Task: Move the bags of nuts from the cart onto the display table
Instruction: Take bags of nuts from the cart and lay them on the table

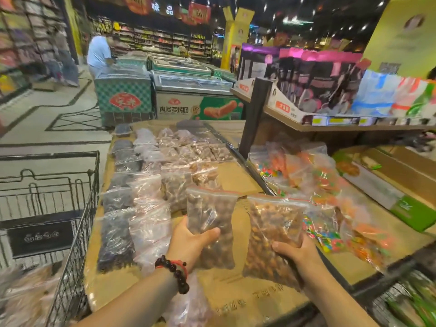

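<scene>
My left hand (191, 241) grips a clear zip bag of dark brown round nuts (210, 208), held upright above the display table (236, 182). A second zip bag of lighter orange-brown nuts (273, 227) is gripped by my right hand (297, 253) just to the right of the first. Both bags hover over the cardboard-covered tabletop near its front. Rows of bagged nuts and dark dried fruit (146, 185) lie on the table's left half. The wire cart (70, 223) stands at the left, with more bags (26, 296) in its near corner.
Bags of colourful candy (325, 192) fill the section to the right, behind a dark divider rail. A shelf with boxed snacks (330, 90) overhangs at upper right on a dark post (254, 116). Freezer chests (165, 95) and a person in a blue shirt (99, 53) stand beyond.
</scene>
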Demonstrator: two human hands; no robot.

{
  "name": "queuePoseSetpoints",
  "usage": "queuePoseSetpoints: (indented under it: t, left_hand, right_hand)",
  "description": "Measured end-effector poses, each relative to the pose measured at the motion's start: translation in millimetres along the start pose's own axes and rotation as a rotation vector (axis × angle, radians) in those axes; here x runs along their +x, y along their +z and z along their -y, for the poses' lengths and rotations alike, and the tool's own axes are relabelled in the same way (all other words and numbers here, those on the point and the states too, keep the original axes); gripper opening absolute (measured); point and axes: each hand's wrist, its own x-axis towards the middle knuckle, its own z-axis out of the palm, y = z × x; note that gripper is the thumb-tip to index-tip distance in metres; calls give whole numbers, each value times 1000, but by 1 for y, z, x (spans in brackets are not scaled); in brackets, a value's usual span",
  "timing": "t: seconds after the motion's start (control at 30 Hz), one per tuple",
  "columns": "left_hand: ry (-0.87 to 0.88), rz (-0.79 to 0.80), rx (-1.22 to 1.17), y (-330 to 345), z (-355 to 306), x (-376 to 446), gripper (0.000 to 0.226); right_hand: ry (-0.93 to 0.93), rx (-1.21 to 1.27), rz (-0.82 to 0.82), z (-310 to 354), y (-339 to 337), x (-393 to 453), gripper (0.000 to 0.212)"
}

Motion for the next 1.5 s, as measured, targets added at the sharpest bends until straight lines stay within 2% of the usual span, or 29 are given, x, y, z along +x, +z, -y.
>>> queuePoseSetpoints:
  t: [0.2,0.27,0.37,0.5,0.63,0.7,0.8,0.93,1.07,1.2,1.33,1.4,1.5]
  left_hand:
    - [-146,-168,-91,1,39,105,29]
    - [-201,-225,-96,0,51,136,31]
    - [-239,-276,-90,-9,69,179,30]
    - [-236,-339,1,-21,89,216,30]
    - [-291,-418,82,-27,102,242,49]
    - [-332,-447,186,-26,106,248,68]
    - [-371,-545,307,-22,109,251,70]
    - [-357,-612,407,-17,114,252,96]
    - [-295,-665,556,-6,118,249,90]
    - [-295,-674,634,-1,120,251,86]
    - [-304,-659,703,4,123,248,82]
    - [-305,-668,721,4,126,249,82]
    - [-316,-656,736,3,127,252,83]
  right_hand:
    - [96,-93,107,-21,1,126,100]
    - [127,-144,145,-30,7,162,92]
    - [151,-163,188,-37,24,202,62]
    - [222,-159,234,-63,41,245,65]
    - [261,-183,254,-81,56,280,60]
    - [277,-207,282,-90,59,298,60]
    - [320,-257,334,-99,63,318,78]
    - [319,-255,385,-107,73,334,87]
    - [355,-208,422,-112,78,346,64]
    - [311,-283,449,-111,86,356,67]
    - [164,-520,379,-111,79,358,73]
    - [165,-505,391,-108,77,356,68]
    - [184,-497,420,-107,78,358,77]
